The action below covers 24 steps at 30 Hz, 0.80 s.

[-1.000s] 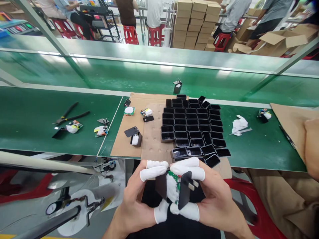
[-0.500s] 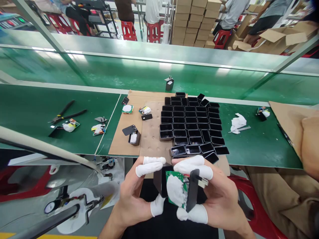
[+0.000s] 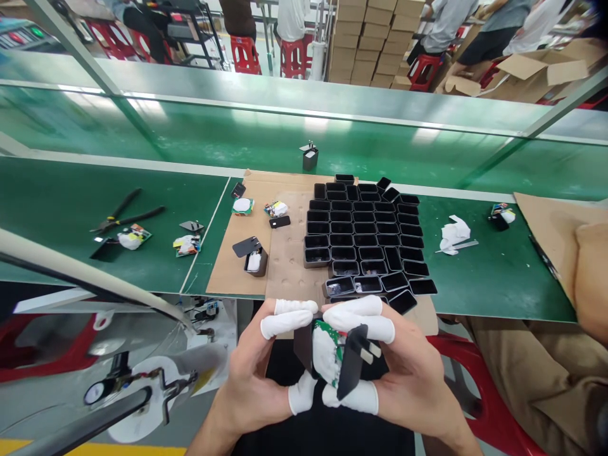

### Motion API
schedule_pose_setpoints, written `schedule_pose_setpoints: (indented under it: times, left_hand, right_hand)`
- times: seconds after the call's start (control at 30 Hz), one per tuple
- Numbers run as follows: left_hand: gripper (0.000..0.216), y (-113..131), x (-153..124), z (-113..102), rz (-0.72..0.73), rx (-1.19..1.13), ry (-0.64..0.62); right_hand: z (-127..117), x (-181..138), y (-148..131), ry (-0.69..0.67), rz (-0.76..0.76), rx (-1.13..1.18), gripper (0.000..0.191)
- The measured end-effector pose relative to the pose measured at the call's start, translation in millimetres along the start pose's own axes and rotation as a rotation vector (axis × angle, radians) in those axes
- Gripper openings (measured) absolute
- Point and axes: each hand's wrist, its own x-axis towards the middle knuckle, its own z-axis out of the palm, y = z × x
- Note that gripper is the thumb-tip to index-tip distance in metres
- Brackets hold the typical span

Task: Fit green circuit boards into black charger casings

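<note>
My left hand (image 3: pixel 259 364), with white finger cots, grips a black charger case (image 3: pixel 303 347) between thumb and fingers. My right hand (image 3: pixel 411 364), also in finger cots, pinches a green circuit board (image 3: pixel 325 327) with a lump of white filler (image 3: pixel 325 356) and a black end cap (image 3: pixel 352 362) with metal plug prongs. The board's left edge sits at or inside the case mouth; how deep it goes is hidden. The end cap stands tilted, apart from the case. Both hands are close together in front of the table edge.
Rows of black cases (image 3: pixel 365 226) stand on cardboard (image 3: pixel 289 278). Left lie a part-filled case (image 3: pixel 256 261), loose boards (image 3: pixel 187 244) and pliers (image 3: pixel 126 212). A white scrap (image 3: pixel 455 235) lies right. Another charger (image 3: pixel 310 158) rides the green belt (image 3: pixel 228 142) behind. A co-worker's sleeve (image 3: pixel 591 266) is at right.
My right hand has moved left, bringing the board and end cap closer to the case; less of the board shows. The charger on the belt behind has shifted left.
</note>
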Motion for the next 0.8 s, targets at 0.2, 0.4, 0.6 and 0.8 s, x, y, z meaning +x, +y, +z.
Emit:
schedule_pose_setpoints:
  times: [0.2, 0.4, 0.6, 0.8]
  left_hand:
    - [0.087, 0, 1, 1, 0.002, -0.037, -0.014]
    - [0.085, -3, -2, 1, -0.001, -0.024, -0.001]
    - [0.079, -3, -3, 1, 0.016, 0.03, 0.042]
    - [0.069, -5, -4, -1, 0.037, 0.075, 0.053]
  right_hand:
    - [1, 0, -2, -0.01, 0.0, -0.02, 0.064]
    - [2, -1, -2, -0.025, 0.02, -0.023, 0.061]
    - [4, 2, -3, -0.037, 0.033, -0.003, 0.058]
    - [6, 13, -8, -0.038, 0.024, -0.045, 0.047]
